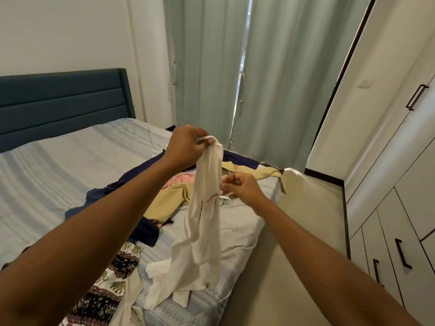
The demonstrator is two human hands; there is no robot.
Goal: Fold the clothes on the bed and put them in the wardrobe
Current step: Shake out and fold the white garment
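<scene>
Bedroom: striped bed (70, 161) at left of frame, wardrobe (400, 184) closed at right. Item: white garment (207, 220), centre frame, hanging, tail resting on the bed. My left hand (186, 147) pinches its top; my right hand (242, 187) pinches its side edge. Step, I judge: opening it out. Next: find both shoulders, spread it flat.

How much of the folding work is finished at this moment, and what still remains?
Done: nothing looks folded or stored; the wardrobe doors are closed. In hand: the left hand holds the white garment up by its top, and the right hand pinches its edge. Left: the navy garment, beige garment, pink garment and elephant-print garment lie unfolded on the bed.
</scene>
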